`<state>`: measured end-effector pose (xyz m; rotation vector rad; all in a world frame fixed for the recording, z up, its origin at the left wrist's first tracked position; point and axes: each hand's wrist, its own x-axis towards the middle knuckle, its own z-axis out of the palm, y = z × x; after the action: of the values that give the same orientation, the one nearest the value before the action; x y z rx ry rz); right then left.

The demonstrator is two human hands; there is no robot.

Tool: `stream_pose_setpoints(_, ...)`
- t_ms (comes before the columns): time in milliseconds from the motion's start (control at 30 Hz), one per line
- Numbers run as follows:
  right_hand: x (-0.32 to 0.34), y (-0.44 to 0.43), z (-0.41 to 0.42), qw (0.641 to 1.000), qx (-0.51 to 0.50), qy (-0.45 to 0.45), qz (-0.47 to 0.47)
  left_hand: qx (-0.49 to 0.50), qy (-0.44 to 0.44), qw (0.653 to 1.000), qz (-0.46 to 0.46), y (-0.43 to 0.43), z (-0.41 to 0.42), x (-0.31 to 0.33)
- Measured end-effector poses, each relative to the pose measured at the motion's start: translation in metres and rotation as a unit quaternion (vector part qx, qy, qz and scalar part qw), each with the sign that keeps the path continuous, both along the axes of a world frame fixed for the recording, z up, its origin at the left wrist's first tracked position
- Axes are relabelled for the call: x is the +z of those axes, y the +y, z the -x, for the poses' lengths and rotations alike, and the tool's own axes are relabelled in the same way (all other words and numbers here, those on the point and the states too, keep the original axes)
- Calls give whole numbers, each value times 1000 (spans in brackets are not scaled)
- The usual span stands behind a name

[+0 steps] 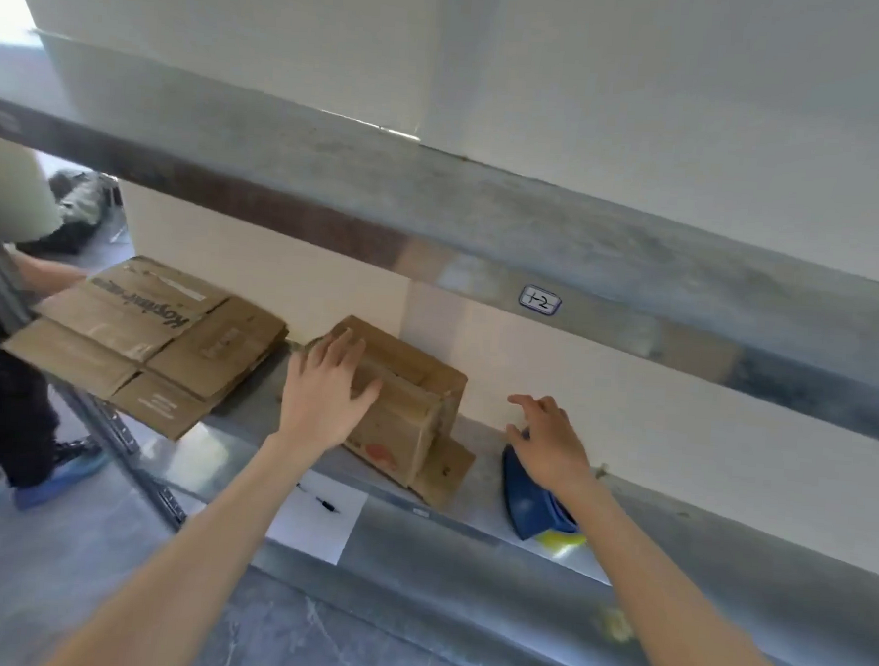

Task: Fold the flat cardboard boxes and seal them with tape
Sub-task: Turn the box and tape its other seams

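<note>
We press our left hand [328,398] flat on the box [400,433], right hand [551,445] spread empty over the tape dispenser [527,508] alongside.

A warehouse or stockroom: galvanised metal shelving [413,552] with a handwritten bay label [539,301], stacked flattened cardboard boxes [143,340], concrete floor [52,566].
</note>
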<state>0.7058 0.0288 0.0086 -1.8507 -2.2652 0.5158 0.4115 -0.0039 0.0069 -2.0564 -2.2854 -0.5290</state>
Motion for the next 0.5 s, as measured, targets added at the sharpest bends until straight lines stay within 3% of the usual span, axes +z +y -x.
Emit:
stream_pose_setpoints(267, -26, -26, -44, 993, -43, -39, 100, 13, 19, 1000, 6, -42, -28, 4)
stream_pose_setpoints(500, -51, -34, -32, 980, -52, 104, 162, 10, 39, 999, -18, -62, -31, 11)
